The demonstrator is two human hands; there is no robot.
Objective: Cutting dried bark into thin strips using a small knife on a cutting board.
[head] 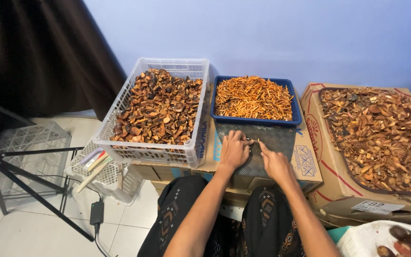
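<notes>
1. Your left hand rests on the dark textured mat in front of you, fingers curled down, their tips pinching a small dark piece.
2. Your right hand meets it from the other side, forefinger and thumb closed narrowly on the same piece; it is too small to tell its shape.
3. The piece sits between your two hands, on the mat's near-middle, just below the blue tray.
4. That tray is heaped with thin orange-brown slivers, all roughly alike in length and lying every which way.
5. To its left, a white slatted basket holds chunky brown and dark shell-like halves.
6. To the right, a wide shallow tray on a cardboard box carries flatter brown pieces spread in a layer.
7. Mat and tray sit on cardboard boxes above your knees.
</notes>
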